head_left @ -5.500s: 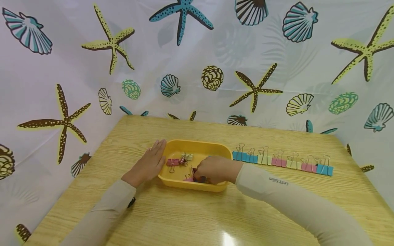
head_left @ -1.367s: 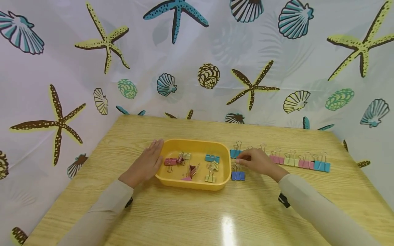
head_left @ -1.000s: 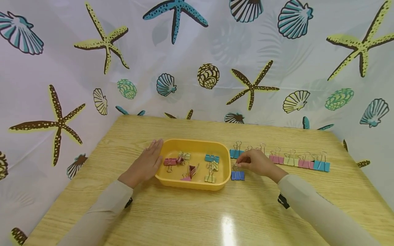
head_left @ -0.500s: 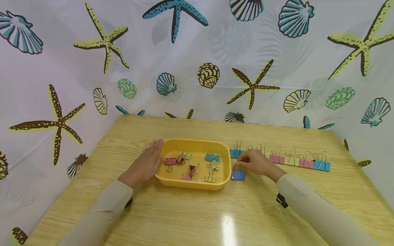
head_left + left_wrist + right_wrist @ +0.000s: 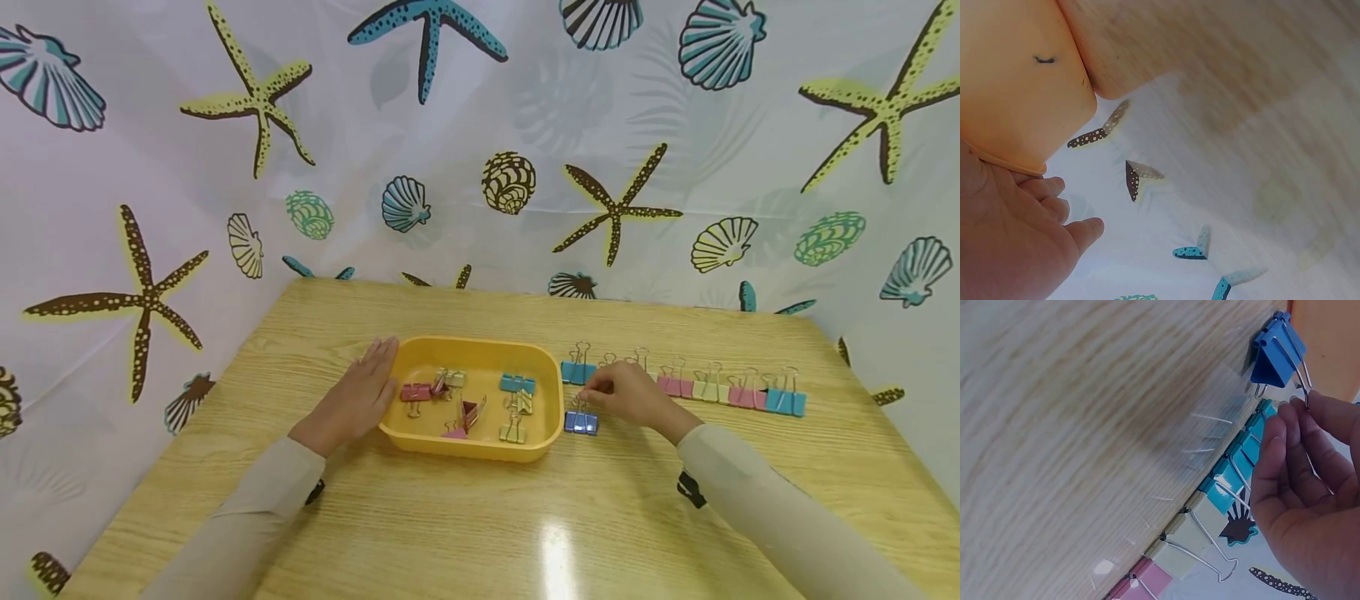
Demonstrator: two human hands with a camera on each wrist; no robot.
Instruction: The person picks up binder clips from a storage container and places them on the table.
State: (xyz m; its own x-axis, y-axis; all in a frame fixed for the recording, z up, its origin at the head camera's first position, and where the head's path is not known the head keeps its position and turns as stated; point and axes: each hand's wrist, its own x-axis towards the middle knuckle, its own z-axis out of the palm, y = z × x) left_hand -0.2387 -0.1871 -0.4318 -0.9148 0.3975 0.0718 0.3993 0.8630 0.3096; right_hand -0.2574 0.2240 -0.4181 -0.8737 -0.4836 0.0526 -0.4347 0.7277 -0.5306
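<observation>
Nearest, just off the near end of the yellow bin's point(image 5: 468, 448) right side, is the blue clip point(image 5: 581, 423), its long edge running roughly in line with the bin's long front wall and its wire handles pointing away, toward the bin's far side. Whether it rests on the counter point(image 5: 450, 525) or hangs slightly above it, I cannot tell.

The right hand point(image 5: 628, 394) is clearly the nearer one, farther out from the bin than the blue clip and a little behind it; thumb and fingertips pinch a wire handle. Any move of the clip seems to turn on this: the hand sits behind and to the right of the body, between it and part of the clip row.

The left hand point(image 5: 352, 400), at the bin's opposite end, lies with fingers extended against the wall. Inside the bin are loose clips, among them a red clip point(image 5: 416, 392) and a turquoise clip point(image 5: 517, 383).

Beyond the right hand, the row starts beside the bin's right side with a first turquoise clip point(image 5: 577, 372) and stretches away from the bin. From the head, the hand hides the next body; the right wrist view shows the second turquoise clip point(image 5: 1229, 475), plus the blue clip's other handle, unpinched. The left wrist view shows only the bin's outside.

Behind the bin hangs the patterned cloth point(image 5: 465, 242).
</observation>
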